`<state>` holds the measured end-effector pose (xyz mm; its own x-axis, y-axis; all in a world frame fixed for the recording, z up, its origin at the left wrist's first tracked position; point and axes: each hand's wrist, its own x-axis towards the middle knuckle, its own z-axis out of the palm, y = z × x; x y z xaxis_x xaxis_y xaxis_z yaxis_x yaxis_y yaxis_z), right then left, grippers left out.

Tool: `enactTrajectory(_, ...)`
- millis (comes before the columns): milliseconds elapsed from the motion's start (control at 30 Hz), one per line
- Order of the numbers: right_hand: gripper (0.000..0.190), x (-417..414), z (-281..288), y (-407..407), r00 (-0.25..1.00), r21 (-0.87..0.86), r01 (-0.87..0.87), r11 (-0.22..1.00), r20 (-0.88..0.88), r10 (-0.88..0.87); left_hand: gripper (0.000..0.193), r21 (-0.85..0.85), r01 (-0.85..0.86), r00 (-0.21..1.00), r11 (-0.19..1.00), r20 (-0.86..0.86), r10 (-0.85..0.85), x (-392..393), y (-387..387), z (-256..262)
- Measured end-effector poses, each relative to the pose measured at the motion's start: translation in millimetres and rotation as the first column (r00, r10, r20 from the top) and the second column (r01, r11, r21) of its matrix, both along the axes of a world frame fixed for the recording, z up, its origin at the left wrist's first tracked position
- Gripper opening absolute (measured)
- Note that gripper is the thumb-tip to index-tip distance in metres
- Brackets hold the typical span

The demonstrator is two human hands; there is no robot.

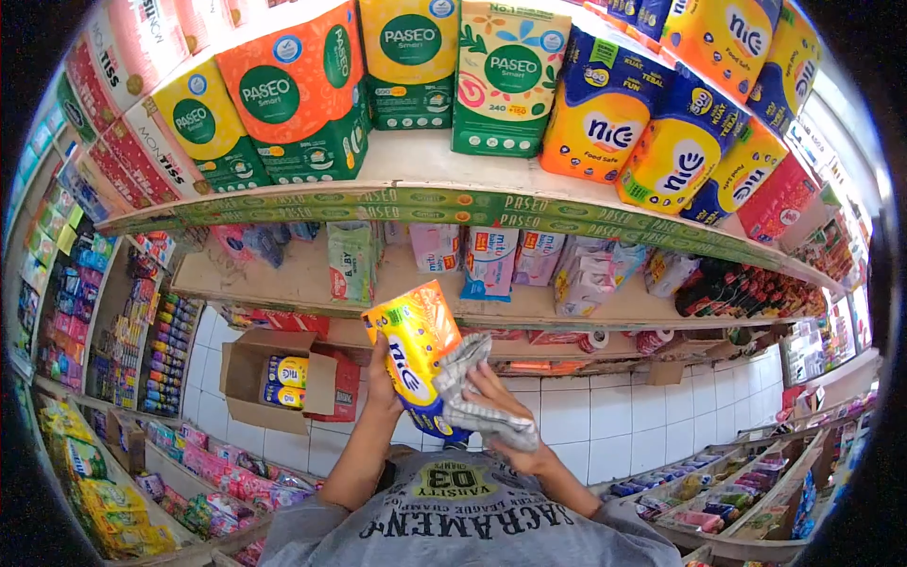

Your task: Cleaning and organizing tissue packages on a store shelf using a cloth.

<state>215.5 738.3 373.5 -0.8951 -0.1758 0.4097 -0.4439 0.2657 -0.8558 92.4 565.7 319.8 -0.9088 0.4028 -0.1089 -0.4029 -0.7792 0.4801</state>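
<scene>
My left hand (382, 379) grips a yellow, orange and blue Nice tissue pack (407, 347) by its left side, holding it tilted in front of my chest. A crumpled grey-and-white checked cloth (473, 397) is in my right hand (499, 400), pressed against the pack's right side. The cloth covers part of the pack's lower right face. Below and to the left, an opened cardboard box (269, 407) on the floor holds more tissue packs (287, 383) in the same yellow and blue colours.
The upper shelf (418, 159) carries Paseo packs (290, 106) and Nice packs (599, 120). Mitu baby wipes (489, 262) stand on the shelf below. Racks of small packets (234, 468) flank me at left and right, over a white tiled floor (609, 418). A red box (346, 386) adjoins the cardboard box.
</scene>
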Motion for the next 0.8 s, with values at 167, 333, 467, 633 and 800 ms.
enactTrajectory(167, 0.036, 3, -46, 7, 0.847, -0.749, 0.442, 0.494, 0.529, 0.045, 0.057, 0.156, 0.307, 0.949, 0.939, -0.12, -0.29, 14, 31, -34)
enactTrajectory(333, 0.031, -14, -75, 6, 0.854, -0.635, 0.434, 0.639, 0.516, -0.067, 0.054, -0.309, 0.155, 0.986, 0.939, 0.108, -0.127, 29, 44, -16)
enactTrajectory(467, 0.046, -9, -83, -23, 0.893, -0.253, 0.202, 0.946, 0.445, -0.072, 0.06, -0.149, 0.12, 0.984, 0.982, 0.146, -0.099, 39, 18, -33)
enactTrajectory(633, 0.051, -14, -44, -49, 0.954, 0.155, -0.255, 0.954, 0.201, 0.223, 0.057, -0.092, 0.075, 0.966, 0.993, 0.252, -0.05, 42, -31, -32)
enactTrajectory(800, 0.035, -60, -89, -46, 0.904, -0.079, 0.029, 0.996, 0.428, 0.007, 0.05, -0.275, -0.064, 0.973, 0.959, 0.195, 0.121, 69, -40, -28)
